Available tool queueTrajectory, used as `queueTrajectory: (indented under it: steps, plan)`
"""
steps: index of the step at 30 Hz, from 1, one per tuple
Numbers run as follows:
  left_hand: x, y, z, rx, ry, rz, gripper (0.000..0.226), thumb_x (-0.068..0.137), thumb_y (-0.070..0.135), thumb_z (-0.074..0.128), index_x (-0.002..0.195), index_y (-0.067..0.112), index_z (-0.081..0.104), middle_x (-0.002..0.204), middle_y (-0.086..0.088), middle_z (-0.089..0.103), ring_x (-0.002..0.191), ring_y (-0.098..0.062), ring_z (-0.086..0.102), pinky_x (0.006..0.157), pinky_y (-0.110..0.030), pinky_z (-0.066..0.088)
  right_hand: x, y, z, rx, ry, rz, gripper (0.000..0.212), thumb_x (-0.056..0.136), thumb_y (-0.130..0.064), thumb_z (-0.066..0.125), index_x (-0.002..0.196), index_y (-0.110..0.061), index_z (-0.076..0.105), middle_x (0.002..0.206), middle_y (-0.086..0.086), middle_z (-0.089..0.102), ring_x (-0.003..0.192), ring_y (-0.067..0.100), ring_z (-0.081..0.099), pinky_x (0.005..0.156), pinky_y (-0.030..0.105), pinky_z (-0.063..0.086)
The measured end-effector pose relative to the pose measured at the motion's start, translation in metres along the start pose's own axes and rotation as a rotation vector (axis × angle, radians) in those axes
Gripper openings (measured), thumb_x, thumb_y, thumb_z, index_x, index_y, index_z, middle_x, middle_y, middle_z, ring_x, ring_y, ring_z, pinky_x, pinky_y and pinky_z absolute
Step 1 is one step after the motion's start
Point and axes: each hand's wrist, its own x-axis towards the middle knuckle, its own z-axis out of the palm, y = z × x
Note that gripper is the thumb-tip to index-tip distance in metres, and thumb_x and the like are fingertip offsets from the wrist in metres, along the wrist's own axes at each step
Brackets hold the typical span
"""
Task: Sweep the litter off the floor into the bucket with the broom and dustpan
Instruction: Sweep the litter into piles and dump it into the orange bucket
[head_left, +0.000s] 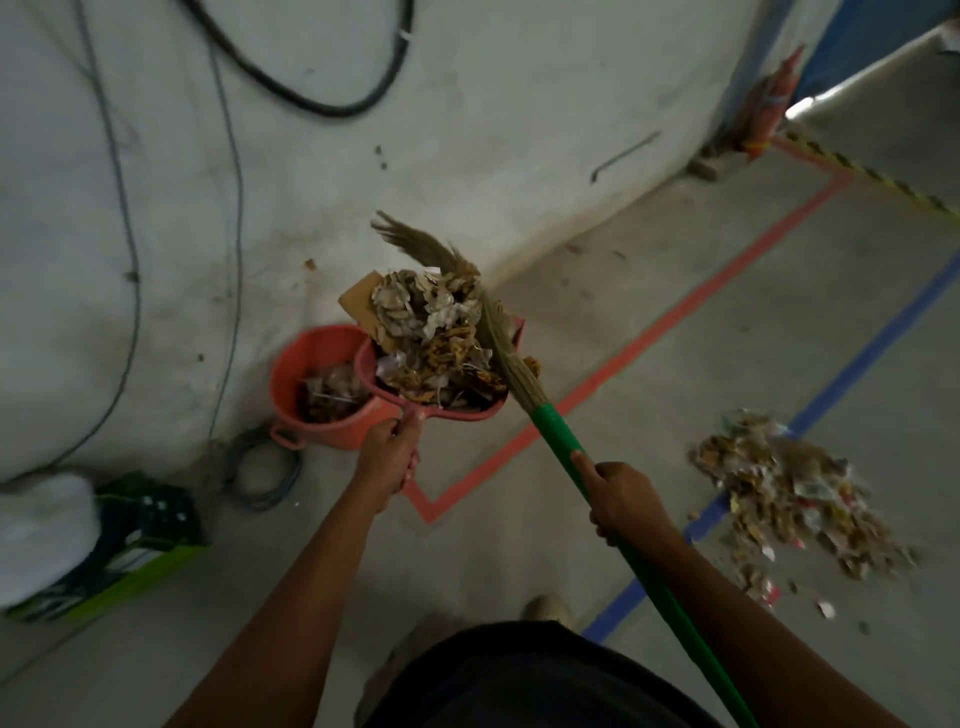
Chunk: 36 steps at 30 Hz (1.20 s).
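The left hand (387, 457) is gripping the heaped dustpan (364, 364), the right hand (621, 499) the broom (558, 431) — tipping short of the bucket (291, 364) at centre-left may be spilling litter (431, 332).

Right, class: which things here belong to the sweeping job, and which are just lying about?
Job: broom, dustpan loaded with litter, orange bucket, litter pile on the floor.
Lying about: black cable, coiled wire, green crate.

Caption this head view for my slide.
Left hand holds a full dustpan by the bucket; right hand grips the broom.
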Motion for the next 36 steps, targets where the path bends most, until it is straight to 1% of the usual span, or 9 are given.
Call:
queueTrajectory:
  steps: [4, 9, 15, 18, 23, 27, 31, 34, 36]
  plan:
    - [0.005, -0.009, -0.026, -0.052, 0.108, -0.029, 0.049, 0.103, 0.048, 0.052, 0.104, -0.001, 0.058, 0.053, -0.003, 0.046, 0.035, -0.013, 0.039, 0.035, -0.02, 0.029, 0.027, -0.036, 0.003, -0.094, -0.062, -0.091, 0.056, 0.101, -0.059, 0.04, 0.097, -0.009, 0.065, 0.067, 0.01, 0.067, 0.046, 0.019, 0.062, 0.042, 0.025, 0.049]
    - [0.017, -0.024, -0.063, -0.134, 0.235, -0.093, 0.046, 0.101, 0.049, 0.054, 0.076, 0.011, 0.052, 0.054, -0.008, 0.047, 0.037, -0.017, 0.038, 0.04, -0.022, 0.029, 0.055, -0.088, 0.024, -0.169, -0.122, -0.174, 0.057, 0.101, -0.059, 0.042, 0.093, -0.008, 0.065, 0.066, 0.01, 0.067, 0.047, 0.021, 0.063, 0.043, 0.026, 0.05]
    - [0.057, -0.045, -0.111, -0.165, 0.278, -0.13, 0.056, 0.098, 0.057, 0.054, 0.066, 0.011, 0.05, 0.053, -0.013, 0.045, 0.038, -0.017, 0.038, 0.041, -0.023, 0.028, 0.094, -0.154, 0.067, -0.247, -0.196, -0.217, 0.06, 0.101, -0.059, 0.039, 0.088, -0.005, 0.063, 0.068, 0.011, 0.067, 0.05, 0.022, 0.063, 0.046, 0.028, 0.052]
    - [0.089, -0.058, -0.136, -0.181, 0.298, -0.16, 0.059, 0.094, 0.063, 0.055, 0.056, 0.02, 0.047, 0.054, -0.014, 0.045, 0.04, -0.018, 0.038, 0.042, -0.024, 0.03, 0.12, -0.185, 0.093, -0.296, -0.221, -0.212, 0.062, 0.102, -0.059, 0.037, 0.091, -0.004, 0.063, 0.071, 0.013, 0.067, 0.052, 0.023, 0.063, 0.047, 0.03, 0.053]
    - [0.154, -0.079, -0.179, -0.199, 0.304, -0.228, 0.054, 0.094, 0.061, 0.057, 0.068, 0.015, 0.047, 0.054, -0.012, 0.046, 0.041, -0.018, 0.04, 0.043, -0.026, 0.032, 0.167, -0.234, 0.139, -0.331, -0.235, -0.14, 0.064, 0.101, -0.062, 0.038, 0.091, -0.004, 0.064, 0.07, 0.013, 0.067, 0.05, 0.023, 0.063, 0.045, 0.03, 0.053]
    - [0.208, -0.099, -0.212, -0.171, 0.259, -0.282, 0.057, 0.098, 0.058, 0.054, 0.064, 0.013, 0.045, 0.051, -0.011, 0.047, 0.036, -0.019, 0.039, 0.04, -0.024, 0.031, 0.21, -0.27, 0.176, -0.367, -0.251, -0.092, 0.065, 0.101, -0.061, 0.039, 0.091, -0.003, 0.065, 0.067, 0.013, 0.066, 0.048, 0.023, 0.062, 0.045, 0.031, 0.053]
    - [0.266, -0.127, -0.224, -0.178, 0.239, -0.382, 0.056, 0.099, 0.054, 0.054, 0.062, 0.014, 0.044, 0.049, -0.009, 0.046, 0.035, -0.018, 0.039, 0.039, -0.024, 0.029, 0.262, -0.294, 0.217, -0.422, -0.266, -0.069, 0.063, 0.1, -0.062, 0.039, 0.082, -0.006, 0.064, 0.068, 0.013, 0.068, 0.048, 0.023, 0.064, 0.046, 0.031, 0.055]
    - [0.317, -0.154, -0.223, -0.228, 0.251, -0.539, 0.05, 0.097, 0.052, 0.053, 0.064, 0.015, 0.046, 0.05, -0.008, 0.047, 0.038, -0.019, 0.04, 0.042, -0.025, 0.029, 0.309, -0.3, 0.249, -0.438, -0.29, -0.041, 0.063, 0.1, -0.063, 0.039, 0.077, -0.009, 0.063, 0.07, 0.014, 0.068, 0.051, 0.025, 0.064, 0.05, 0.033, 0.057]
    - [0.352, -0.174, -0.217, -0.244, 0.242, -0.606, 0.046, 0.095, 0.049, 0.052, 0.065, 0.015, 0.047, 0.05, -0.01, 0.047, 0.039, -0.021, 0.041, 0.044, -0.026, 0.028, 0.342, -0.301, 0.27, -0.436, -0.329, -0.018, 0.065, 0.099, -0.064, 0.039, 0.077, -0.009, 0.064, 0.076, 0.017, 0.071, 0.056, 0.027, 0.065, 0.06, 0.04, 0.062]
